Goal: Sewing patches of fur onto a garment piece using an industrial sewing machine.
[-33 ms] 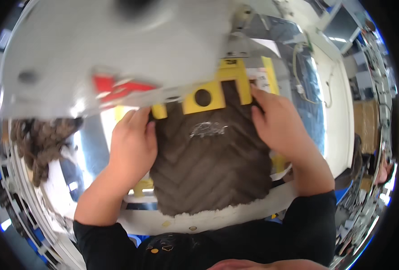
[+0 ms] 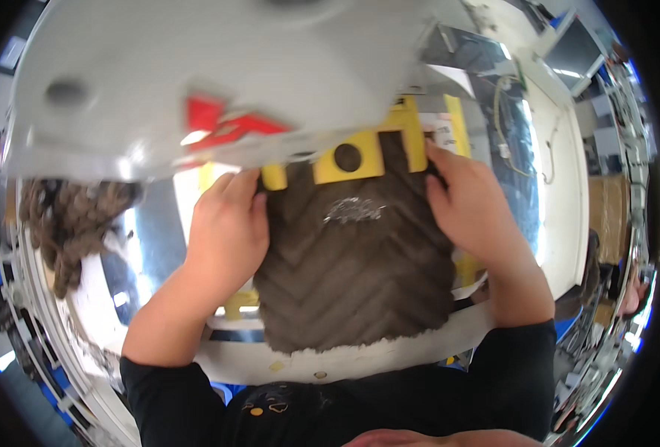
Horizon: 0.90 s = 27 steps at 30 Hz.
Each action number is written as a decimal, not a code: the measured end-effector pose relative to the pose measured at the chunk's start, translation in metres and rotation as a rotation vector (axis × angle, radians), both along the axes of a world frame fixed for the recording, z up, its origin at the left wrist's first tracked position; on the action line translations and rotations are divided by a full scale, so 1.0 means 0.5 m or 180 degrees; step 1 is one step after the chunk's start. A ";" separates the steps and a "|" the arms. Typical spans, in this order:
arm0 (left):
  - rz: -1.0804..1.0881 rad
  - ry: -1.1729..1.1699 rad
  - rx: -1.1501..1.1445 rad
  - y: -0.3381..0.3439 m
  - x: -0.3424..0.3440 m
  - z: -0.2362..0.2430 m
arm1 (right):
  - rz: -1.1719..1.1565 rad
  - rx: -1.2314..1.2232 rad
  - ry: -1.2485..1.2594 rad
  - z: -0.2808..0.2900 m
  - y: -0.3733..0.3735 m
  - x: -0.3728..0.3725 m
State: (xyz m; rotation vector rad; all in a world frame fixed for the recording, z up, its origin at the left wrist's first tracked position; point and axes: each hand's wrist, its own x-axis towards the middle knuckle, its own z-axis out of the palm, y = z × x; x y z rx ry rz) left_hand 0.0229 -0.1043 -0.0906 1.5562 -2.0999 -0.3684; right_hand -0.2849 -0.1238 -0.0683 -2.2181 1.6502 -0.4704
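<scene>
White, smooth-moulded machine housing [image 2: 144, 82] shifts rightward and up in our view; hands and panel shift only slightly.
Item: one dark-brown, chevron-ribbed plush panel [image 2: 356, 283], laid flat before us, its far edge meeting a flat yellow cut-out template [image 2: 326, 170]; one silvery, crinkled patch [image 2: 354, 211] near its upper middle. We judge light, even tension at both far corners best, ribs unskewed and fingertips clear of the housing. Left hand [image 2: 229, 223]: at the far left corner, fingers forward, thumb inward. Right hand [image 2: 471, 201]: at the far right corner, roughly mirrored, forearms angling inward. Fingers curl partly; whether either pair pinches the plush, we cannot tell.
</scene>
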 end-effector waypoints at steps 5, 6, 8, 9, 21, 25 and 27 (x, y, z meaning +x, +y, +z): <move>0.0244 -0.0150 0.0573 -0.002 -0.001 0.006 | -0.0186 0.0253 -0.0010 0.011 0.001 0.013; 0.0187 -0.0224 0.0532 -0.002 0.001 0.004 | -0.0240 0.0251 -0.0024 0.010 0.000 0.012; 0.0177 -0.0301 0.0500 0.001 0.004 0.002 | -0.0231 0.0338 -0.0002 0.011 -0.001 0.014; 0.0161 -0.0287 0.0453 0.003 0.003 0.001 | -0.0326 0.0444 -0.0035 0.015 0.000 0.017; 0.0081 -0.0406 0.0291 -0.002 0.008 -0.013 | -0.0344 0.0486 -0.0119 0.018 0.002 0.021; 0.0128 -0.0463 0.0386 -0.005 0.007 -0.001 | -0.0286 0.0632 -0.0211 0.024 -0.005 0.017; 0.0210 -0.0514 0.0492 -0.006 0.004 0.000 | -0.0273 0.0829 -0.0213 0.030 -0.008 0.017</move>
